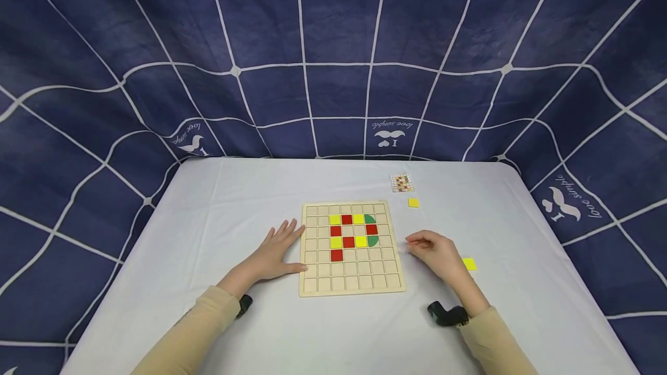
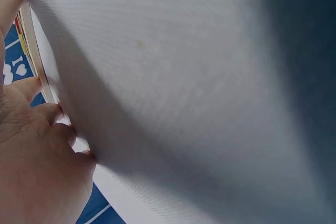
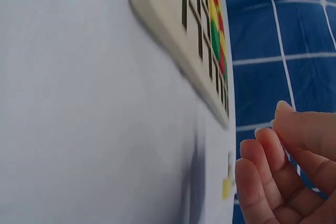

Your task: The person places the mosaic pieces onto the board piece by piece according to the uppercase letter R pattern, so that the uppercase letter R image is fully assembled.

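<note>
A square wooden grid board (image 1: 352,291) lies on the white cloth, with red, yellow and green tiles in several of its cells. The green pieces (image 1: 372,241) have a rounded side. My left hand (image 1: 273,253) is spread beside the board, thumb and fingertips touching its left edge, as the left wrist view (image 2: 42,145) also shows. To the board's right, my right hand (image 1: 435,252) hovers above the cloth with loosely bent fingers. In the right wrist view, nothing shows between the thumb and fingers (image 3: 254,153) of that hand.
One loose yellow tile (image 1: 413,202) lies off the board's upper right corner, below a small card (image 1: 402,183) printed with a coloured grid. Another yellow tile (image 1: 469,263) lies beside my right wrist. Dark blue checked cloth (image 1: 339,91) hangs around the table.
</note>
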### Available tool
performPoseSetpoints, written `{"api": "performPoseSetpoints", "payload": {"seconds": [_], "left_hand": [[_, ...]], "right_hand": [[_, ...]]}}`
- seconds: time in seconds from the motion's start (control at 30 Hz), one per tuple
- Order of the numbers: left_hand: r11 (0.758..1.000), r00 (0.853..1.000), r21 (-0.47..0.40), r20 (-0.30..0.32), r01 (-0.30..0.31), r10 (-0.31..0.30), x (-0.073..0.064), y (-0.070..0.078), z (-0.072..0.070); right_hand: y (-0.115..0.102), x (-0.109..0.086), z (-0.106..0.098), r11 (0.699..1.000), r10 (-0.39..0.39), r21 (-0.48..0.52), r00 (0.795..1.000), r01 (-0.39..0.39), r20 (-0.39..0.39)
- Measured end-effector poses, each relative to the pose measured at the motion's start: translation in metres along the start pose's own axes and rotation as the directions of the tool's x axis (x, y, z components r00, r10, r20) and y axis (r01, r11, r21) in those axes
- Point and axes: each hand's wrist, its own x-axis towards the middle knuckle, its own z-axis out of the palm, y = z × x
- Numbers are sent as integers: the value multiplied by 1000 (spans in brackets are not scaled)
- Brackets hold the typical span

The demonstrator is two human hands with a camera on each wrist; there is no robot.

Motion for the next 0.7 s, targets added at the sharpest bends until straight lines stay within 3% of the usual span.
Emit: {"api": "performPoseSetpoints", "payload": {"seconds": [0.33,0.7], "left_hand": [[1000,1000,-11,5,-10,10,0,1,-2],[1000,1000,-11,-4,-8,8,1,0,1]], "right_hand": [[30,-18,-33,996,60,-65,998,-61,-27],[49,-31,-43,976,32,-217,999,-30,8]]}}
